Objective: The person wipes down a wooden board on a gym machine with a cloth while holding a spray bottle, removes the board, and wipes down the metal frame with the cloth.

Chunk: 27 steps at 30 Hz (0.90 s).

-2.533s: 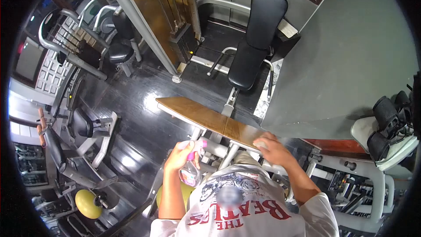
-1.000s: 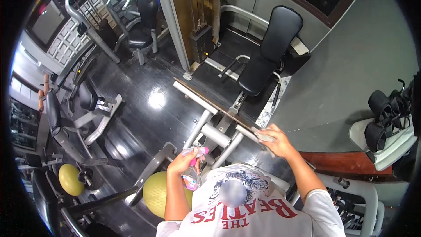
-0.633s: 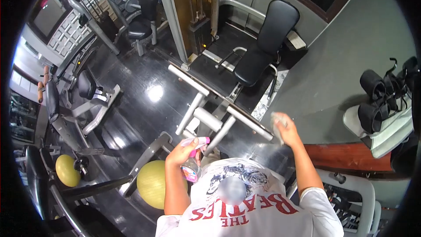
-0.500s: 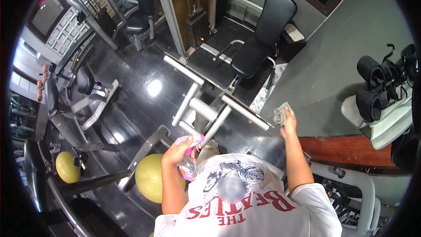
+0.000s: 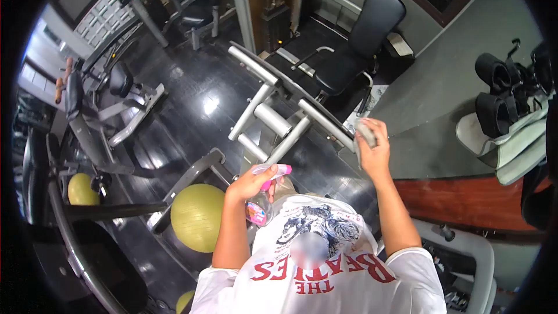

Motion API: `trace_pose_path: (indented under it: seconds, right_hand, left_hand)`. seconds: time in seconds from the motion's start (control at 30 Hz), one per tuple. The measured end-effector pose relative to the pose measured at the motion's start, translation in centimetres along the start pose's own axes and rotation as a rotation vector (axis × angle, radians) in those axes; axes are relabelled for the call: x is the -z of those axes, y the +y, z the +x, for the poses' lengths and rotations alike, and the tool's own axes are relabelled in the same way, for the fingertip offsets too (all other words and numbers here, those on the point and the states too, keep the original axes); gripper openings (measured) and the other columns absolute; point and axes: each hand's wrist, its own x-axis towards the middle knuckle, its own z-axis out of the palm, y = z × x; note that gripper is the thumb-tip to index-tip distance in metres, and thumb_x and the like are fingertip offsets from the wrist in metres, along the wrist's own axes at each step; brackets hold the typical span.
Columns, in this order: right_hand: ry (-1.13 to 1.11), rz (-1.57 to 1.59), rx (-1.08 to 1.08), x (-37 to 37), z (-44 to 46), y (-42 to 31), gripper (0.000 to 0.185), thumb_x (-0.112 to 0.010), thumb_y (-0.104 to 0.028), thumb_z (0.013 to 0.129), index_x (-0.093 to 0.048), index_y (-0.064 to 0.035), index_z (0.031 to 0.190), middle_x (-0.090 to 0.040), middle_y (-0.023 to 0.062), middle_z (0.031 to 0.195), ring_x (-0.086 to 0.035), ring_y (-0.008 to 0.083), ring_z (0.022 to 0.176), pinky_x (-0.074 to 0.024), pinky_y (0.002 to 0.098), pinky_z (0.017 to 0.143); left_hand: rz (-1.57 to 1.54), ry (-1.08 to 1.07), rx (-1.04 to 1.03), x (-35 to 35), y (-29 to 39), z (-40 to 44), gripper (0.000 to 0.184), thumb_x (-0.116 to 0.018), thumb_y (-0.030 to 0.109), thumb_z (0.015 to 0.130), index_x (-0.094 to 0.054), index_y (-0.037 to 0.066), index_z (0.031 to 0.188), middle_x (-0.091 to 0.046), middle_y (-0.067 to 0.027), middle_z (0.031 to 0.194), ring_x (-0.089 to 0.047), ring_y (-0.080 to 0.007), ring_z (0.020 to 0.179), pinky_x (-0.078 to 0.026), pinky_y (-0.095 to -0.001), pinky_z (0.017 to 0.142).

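Note:
In my left hand (image 5: 253, 184) is a clear spray bottle (image 5: 256, 211) with a pink and white trigger head and a colourful label, held close in front of my shirt. My right hand (image 5: 375, 146) is closed on a crumpled greyish cloth (image 5: 365, 134). That cloth is at the right end of a silver metal frame (image 5: 326, 122) of a gym machine; whether it touches the bar I cannot tell. A thick round silver tube (image 5: 273, 120) sits in the middle of the frame.
Behind the frame stands a black padded seat (image 5: 378, 23). A yellow-green exercise ball (image 5: 197, 218) lies to my left beside a grey machine frame. Black straps (image 5: 493, 113) hang at the right wall, above a reddish wooden ledge (image 5: 465, 200). More machines fill the left side.
My right hand has moved left with the cloth, up to the end of the silver frame. My left hand has risen slightly and shifted right with the spray bottle. The view has shifted a little.

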Motion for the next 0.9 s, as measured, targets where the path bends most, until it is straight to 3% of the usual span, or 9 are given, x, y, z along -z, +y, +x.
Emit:
trace_pose_path:
  seconds: [0.07, 0.1, 0.13, 0.2, 0.3, 0.47, 0.57, 0.67, 0.9]
  right_hand:
    - [-0.263, -0.251, 0.337, -0.6, 1.5, -2.2, 0.045, -0.067, 0.003, 0.068, -0.068, -0.0109, 0.111, -0.053, 0.0134, 0.126, -0.046, 0.0364, 0.117, -0.0409, 0.0423, 0.1]
    - [-0.382, -0.387, 0.377, -1.0, 1.9, -2.2, 0.045, -0.068, 0.002, 0.067, -0.068, -0.0111, 0.11, -0.052, 0.0122, 0.127, -0.046, 0.0366, 0.118, -0.041, 0.0424, 0.1]
    - [-0.497, -0.527, 0.417, -1.2, 2.3, -1.9, 0.044, -0.068, 0.001, 0.067, -0.068, -0.0113, 0.109, -0.051, 0.011, 0.129, -0.045, 0.0368, 0.118, -0.0412, 0.0425, 0.1]
    - [-0.644, -0.685, 0.478, -1.3, 2.9, 0.0, 0.039, -0.063, -0.001, 0.071, -0.069, -0.0119, 0.108, -0.048, 0.0112, 0.132, -0.045, 0.0381, 0.116, -0.0405, 0.0438, 0.1]
    - [-0.737, -0.757, 0.61, -1.7, 3.8, 0.1, 0.035, -0.058, -0.002, 0.076, -0.069, -0.0112, 0.108, -0.045, 0.0124, 0.133, -0.045, 0.0378, 0.113, -0.04, 0.044, 0.099]
    - [-0.712, -1.105, 0.892, -7.8, 5.6, -1.4, 0.017, -0.06, -0.019, 0.079, -0.075, -0.0097, 0.08, -0.046, 0.008, 0.128, -0.041, 0.0286, 0.111, -0.0356, 0.0417, 0.087]
    - [-0.766, -1.184, 0.918, -12.6, 7.2, -2.7, 0.018, -0.06, -0.022, 0.08, -0.075, -0.0116, 0.081, -0.049, 0.0057, 0.121, -0.042, 0.0265, 0.111, -0.0357, 0.0412, 0.086]
    - [-0.632, -1.141, 1.075, -16.7, 10.8, -5.1, 0.019, -0.059, -0.024, 0.081, -0.075, -0.0124, 0.083, -0.051, 0.0045, 0.115, -0.042, 0.0239, 0.111, -0.0354, 0.0402, 0.086]
    - [-0.873, -1.637, 0.951, -15.1, 9.0, -6.5, 0.031, -0.055, -0.03, 0.089, -0.073, -0.0192, 0.111, -0.042, 0.0076, 0.135, -0.032, 0.0306, 0.129, -0.0257, 0.0497, 0.102]
  left_hand:
    - [-0.026, 0.008, -0.017, -0.3, -0.2, -0.4, 0.06, -0.044, 0.056, 0.097, -0.062, -0.001, 0.094, -0.058, -0.0066, 0.059, -0.064, -0.0191, 0.054, -0.051, -0.0298, 0.053]
    - [-0.04, 0.012, -0.028, -0.4, -0.3, -0.7, 0.06, -0.044, 0.056, 0.097, -0.062, -0.001, 0.095, -0.058, -0.0068, 0.059, -0.064, -0.0191, 0.054, -0.051, -0.0296, 0.053]
    - [-0.047, 0.024, -0.025, -0.2, -0.7, -1.1, 0.061, -0.044, 0.054, 0.098, -0.063, -0.003, 0.107, -0.059, -0.008, 0.059, -0.065, -0.0175, 0.056, -0.051, -0.0292, 0.057]
    - [-0.09, 0.047, -0.039, 0.7, -2.3, -1.9, 0.059, -0.044, 0.054, 0.098, -0.063, -0.002, 0.104, -0.058, -0.0071, 0.057, -0.065, -0.0173, 0.056, -0.051, -0.0292, 0.056]
    - [-0.201, 0.132, -0.083, 1.6, -4.9, -3.3, 0.057, -0.044, 0.053, 0.098, -0.062, -0.001, 0.096, -0.058, -0.0063, 0.058, -0.063, -0.0179, 0.053, -0.051, -0.0294, 0.053]
    - [-0.326, 0.245, -0.129, 2.5, -7.3, -4.9, 0.055, -0.044, 0.052, 0.099, -0.061, 0.0, 0.092, -0.057, -0.0057, 0.058, -0.062, -0.0186, 0.051, -0.051, -0.0296, 0.051]
    - [-0.301, 0.263, -0.155, 3.1, -7.4, -5.7, 0.055, -0.045, 0.051, 0.099, -0.062, 0.0, 0.092, -0.057, -0.0058, 0.058, -0.062, -0.0189, 0.051, -0.051, -0.0302, 0.051]
    - [-0.306, 0.254, -0.153, 4.2, -7.3, -5.8, 0.055, -0.046, 0.052, 0.098, -0.062, -0.001, 0.093, -0.057, -0.006, 0.058, -0.062, -0.0195, 0.051, -0.051, -0.0303, 0.052]
    - [-0.378, 0.296, -0.154, 6.4, -6.6, -6.4, 0.056, -0.043, 0.05, 0.1, -0.061, -0.002, 0.095, -0.056, -0.0043, 0.056, -0.062, -0.0188, 0.051, -0.051, -0.029, 0.053]
